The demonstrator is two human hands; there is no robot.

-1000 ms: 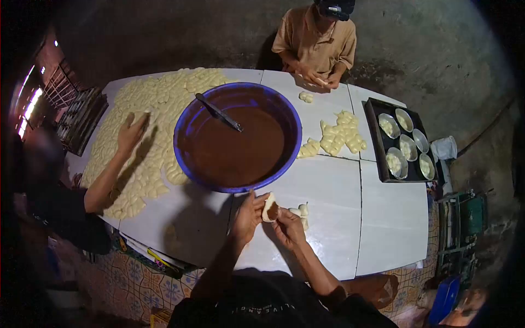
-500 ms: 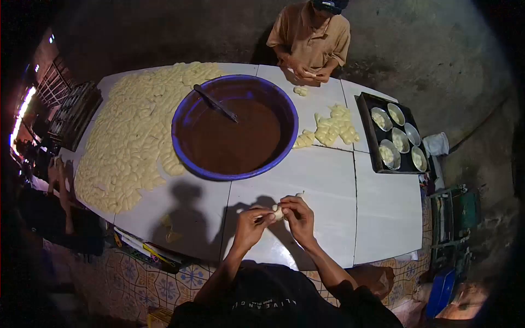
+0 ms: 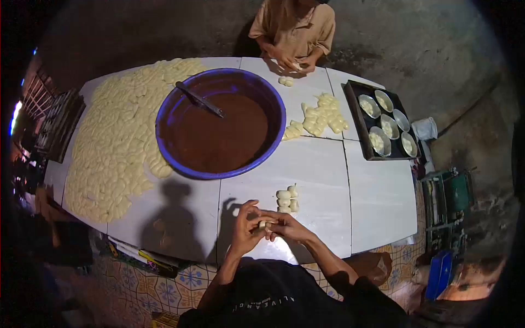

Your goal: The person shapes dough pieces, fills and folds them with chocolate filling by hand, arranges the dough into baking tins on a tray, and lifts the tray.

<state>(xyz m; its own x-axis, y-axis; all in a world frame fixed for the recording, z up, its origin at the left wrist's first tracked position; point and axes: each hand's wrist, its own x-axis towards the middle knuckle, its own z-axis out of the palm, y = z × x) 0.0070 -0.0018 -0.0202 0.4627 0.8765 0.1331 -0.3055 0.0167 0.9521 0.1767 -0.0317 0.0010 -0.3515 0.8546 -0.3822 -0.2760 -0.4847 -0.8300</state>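
Note:
My left hand (image 3: 246, 228) and my right hand (image 3: 288, 226) meet above the near side of the white table. A small pale piece of dough (image 3: 264, 224) is between their fingers, partly hidden. Both hands are closed on it. Just beyond my right hand, several smooth dough balls (image 3: 284, 202) lie in two short rows touching each other. Farther off stands a large blue basin (image 3: 221, 176) with brown filling (image 3: 224, 136). A flat-bladed tool (image 3: 200, 100) leans against its inner wall.
Many dough pieces (image 3: 109, 147) cover the table's left side. A smaller dough cluster (image 3: 321, 116) lies right of the basin. A dark tray (image 3: 356, 117) holds several metal tins, most with dough inside. Across the table, a person in a tan shirt (image 3: 295, 35) works with both hands.
My hands have come lower and closer together with the dough piece. The dough balls behind them are now uncovered. The view has shifted, moving the table slightly left and up.

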